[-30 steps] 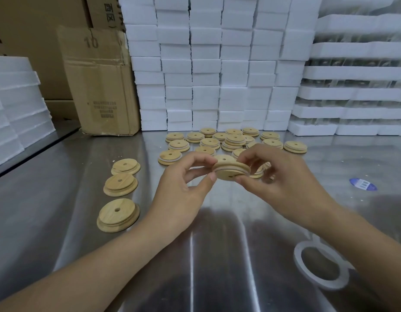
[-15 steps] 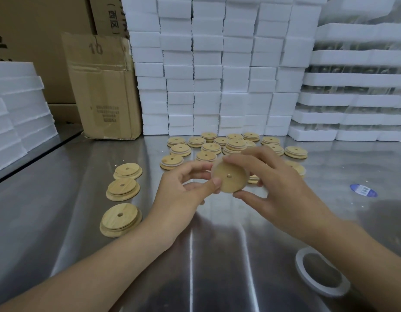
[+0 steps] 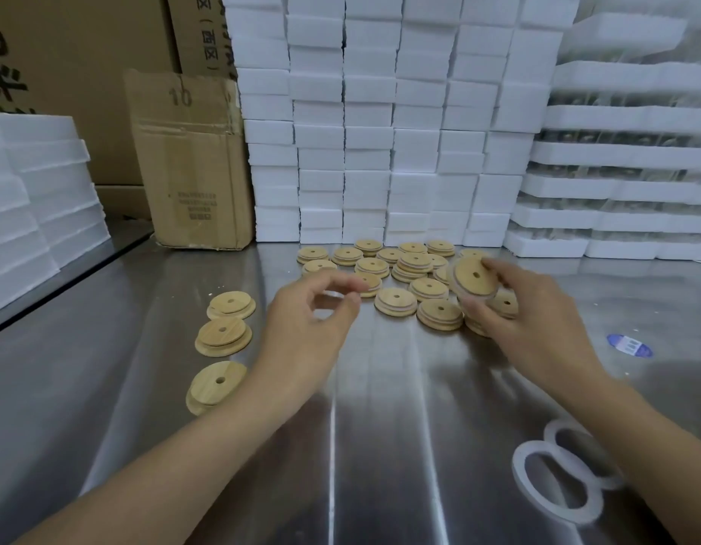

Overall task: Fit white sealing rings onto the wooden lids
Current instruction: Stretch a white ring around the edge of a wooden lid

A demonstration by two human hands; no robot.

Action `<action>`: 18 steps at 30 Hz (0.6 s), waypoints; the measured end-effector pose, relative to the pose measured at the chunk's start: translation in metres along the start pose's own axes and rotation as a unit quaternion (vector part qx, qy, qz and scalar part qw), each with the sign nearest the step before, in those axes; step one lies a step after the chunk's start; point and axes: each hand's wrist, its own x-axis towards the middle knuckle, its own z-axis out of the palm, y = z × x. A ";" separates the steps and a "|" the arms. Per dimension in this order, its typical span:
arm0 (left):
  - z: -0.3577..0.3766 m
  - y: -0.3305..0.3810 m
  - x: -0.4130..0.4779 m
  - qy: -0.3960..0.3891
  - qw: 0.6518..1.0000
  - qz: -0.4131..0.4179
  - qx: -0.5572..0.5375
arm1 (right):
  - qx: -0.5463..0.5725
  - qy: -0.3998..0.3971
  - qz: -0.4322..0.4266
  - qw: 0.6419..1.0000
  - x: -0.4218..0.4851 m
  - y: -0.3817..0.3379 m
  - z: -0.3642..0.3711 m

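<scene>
My right hand (image 3: 537, 316) holds a round wooden lid (image 3: 474, 278) with a centre hole and a white ring round its edge, tilted above the heap of several ringed lids (image 3: 415, 269) at the table's back. My left hand (image 3: 313, 320) hovers over the table left of it, fingers loosely curled with nothing in them. Three bare wooden lids lie in a row at the left (image 3: 231, 306), (image 3: 223, 337), (image 3: 215, 387). Two white sealing rings (image 3: 557, 481) lie overlapping near my right forearm.
White foam blocks (image 3: 380, 123) are stacked along the back of the steel table (image 3: 380, 446), foam trays (image 3: 624, 182) at the right, more foam (image 3: 34, 198) at the left. A cardboard box (image 3: 191, 163) stands back left. A blue label (image 3: 629, 344) lies right.
Both hands held the lid together before. My left hand has let go and my right hand has carried the ringed lid rightward and away, over the heap.
</scene>
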 end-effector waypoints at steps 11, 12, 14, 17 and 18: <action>-0.119 0.026 0.028 -0.216 0.928 0.014 0.303 | -0.141 -0.102 -0.076 0.982 0.001 -0.002 0.031; -0.126 0.023 0.030 -0.258 0.902 -0.020 0.346 | -0.145 -0.092 -0.078 0.982 0.000 -0.002 0.030; -0.141 0.017 0.031 -0.322 0.850 -0.068 0.411 | -0.144 -0.075 -0.090 0.983 -0.001 -0.006 0.028; -0.155 0.011 0.031 -0.373 0.812 -0.129 0.430 | -0.127 -0.085 -0.095 0.984 -0.002 -0.012 0.029; -0.156 0.010 0.032 -0.385 0.804 -0.149 0.429 | -0.127 -0.089 -0.086 0.984 -0.003 -0.012 0.030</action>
